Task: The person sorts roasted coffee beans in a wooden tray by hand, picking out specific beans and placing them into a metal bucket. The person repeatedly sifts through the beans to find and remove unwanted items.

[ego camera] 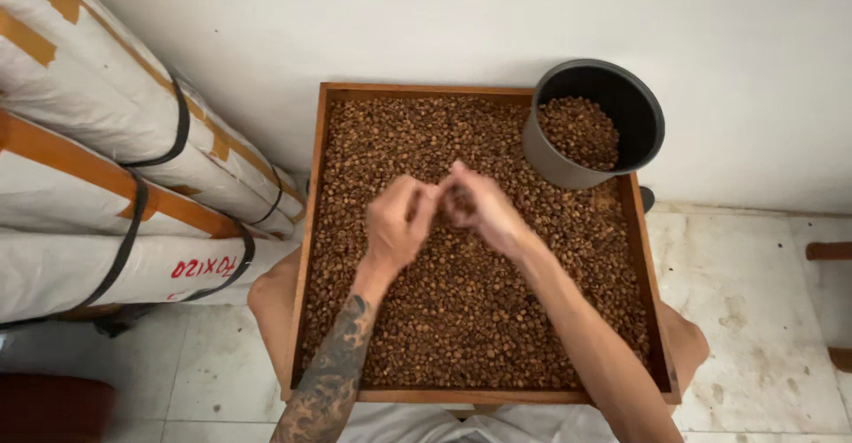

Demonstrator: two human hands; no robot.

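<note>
Small brown beans (461, 319), coffee-like, spread in a thick layer across wooden tray (309, 230) resting on the knees. More of the same in dark round pot (621, 97), tilted on the tray's far right corner, roughly a third full.

Left hand (397, 225) and right hand (484, 210) meeting over tray centre, fingertips touching or nearly so. Left: fingers curled inward, pinching toward the right. Right: cupped and partly closed, apparently on a few beans. Motion blur here, so cannot tell exact count or whether anything sits between the left fingertips.

Handling, as a judgement:
- Single bean: near weightless, hard, dry, rounded. Rolls and skips off fingertips easily. Not fragile under finger pressure.
- Best taken by thumb and forefinger pinch across the short axis, or scooped in a cupped palm for several at once.
- Loose mass flows like gravel: no fixed shape, shifts under any push, spills over the low rim if swept hard.
- Full tray likely heavy for its size. Grip at opposite side rails, kept level.
- Pot: stiff, smooth wall, light when this empty. Grip at rim or around the body. Leaning seat looks tippy.

Beside: wrapped white rolls (106, 141) with black straps and tape against wall at left. Tiled floor (754, 319) below.
</note>
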